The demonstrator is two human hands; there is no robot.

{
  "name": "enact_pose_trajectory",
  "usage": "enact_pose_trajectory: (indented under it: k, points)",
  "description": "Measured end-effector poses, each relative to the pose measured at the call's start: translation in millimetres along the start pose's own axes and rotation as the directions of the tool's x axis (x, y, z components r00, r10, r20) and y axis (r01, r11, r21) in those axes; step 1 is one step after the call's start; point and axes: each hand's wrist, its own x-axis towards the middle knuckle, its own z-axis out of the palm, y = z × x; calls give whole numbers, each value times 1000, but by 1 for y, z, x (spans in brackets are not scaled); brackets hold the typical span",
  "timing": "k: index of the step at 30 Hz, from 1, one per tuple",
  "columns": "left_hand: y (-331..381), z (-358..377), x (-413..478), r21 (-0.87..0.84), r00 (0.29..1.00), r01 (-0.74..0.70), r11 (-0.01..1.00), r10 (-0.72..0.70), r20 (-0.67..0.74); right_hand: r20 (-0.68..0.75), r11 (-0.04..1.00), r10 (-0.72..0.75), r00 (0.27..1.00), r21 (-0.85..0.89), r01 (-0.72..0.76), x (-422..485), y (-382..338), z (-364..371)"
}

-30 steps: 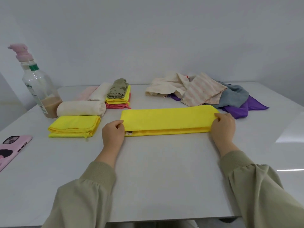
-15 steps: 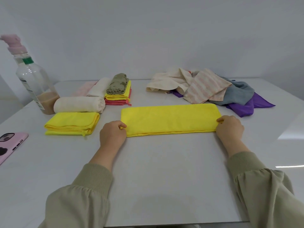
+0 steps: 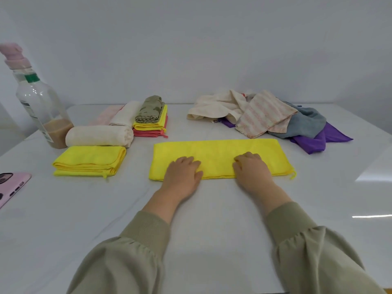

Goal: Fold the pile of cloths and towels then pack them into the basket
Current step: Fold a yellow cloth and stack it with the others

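Note:
A long yellow cloth [image 3: 218,149], folded into a strip, lies flat across the middle of the white table [image 3: 191,219]. My left hand [image 3: 183,174] rests palm down on its near left part. My right hand [image 3: 251,169] presses on its near right part, fingers slightly bent. The unfolded pile [image 3: 269,117] of cream, striped, grey and purple cloths sits at the back right. Folded items lie at the left: a yellow cloth [image 3: 90,161], a rolled cream towel [image 3: 98,135], a stack [image 3: 151,122] of olive, yellow and pink cloths, and further cream and pink rolls behind. No basket is in view.
A clear bottle [image 3: 41,107] with brown liquid and a pink pump stands at the far left. A pink phone [image 3: 11,186] lies at the left edge. A wall rises right behind the table.
Both hands let go of the strip's two ends and moved inward onto its middle. The strip now lies flat on the table.

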Motion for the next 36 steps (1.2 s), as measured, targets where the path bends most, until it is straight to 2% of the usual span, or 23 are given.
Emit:
enact_pose_trajectory:
  k: [3, 6, 9, 10, 12, 14, 16, 21, 25, 30, 36]
  points:
    - [8, -16, -8, 71, 988, 132, 989, -125, -89, -28, 986, 41, 999, -161, -45, -5, -8, -9]
    - [10, -21, -13, 35, 959, 219, 975, -209, -191, -86, 983, 78, 993, -161, -91, -6, -14, -13]
    - [11, -13, 0, -162, 923, 128, 978, -178, -342, -274, 995, -79, 958, 31, 91, -2, -27, -2]
    - [11, -8, 8, -183, 925, 78, 980, -139, -353, -266, 989, -128, 955, 35, 143, 2, -30, 3]
    - [12, 1, 20, -113, 969, 72, 991, -96, -226, -46, 987, -162, 986, 16, 163, 7, -35, 13]
    - [11, 10, 27, 25, 991, 129, 991, -130, 27, 180, 992, -109, 978, -45, 119, 9, -32, 22]
    - [4, 16, 30, 74, 967, 163, 984, -174, 184, 252, 993, -32, 967, -104, 60, 15, -19, 22]
    - [-23, 9, 23, 97, 931, 283, 954, -298, 212, 269, 973, 191, 944, -179, -146, 26, 22, 8]
    - [-39, 7, 16, 85, 921, 335, 938, -345, 180, 243, 942, 320, 916, -186, -280, 30, 45, 0]
    - [-49, 8, 12, 70, 907, 377, 923, -384, 176, 235, 934, 339, 911, -199, -296, 26, 46, -5]
    - [-54, 2, 20, 103, 931, 297, 949, -312, 189, 217, 910, 365, 906, -290, -297, 15, 37, -14]
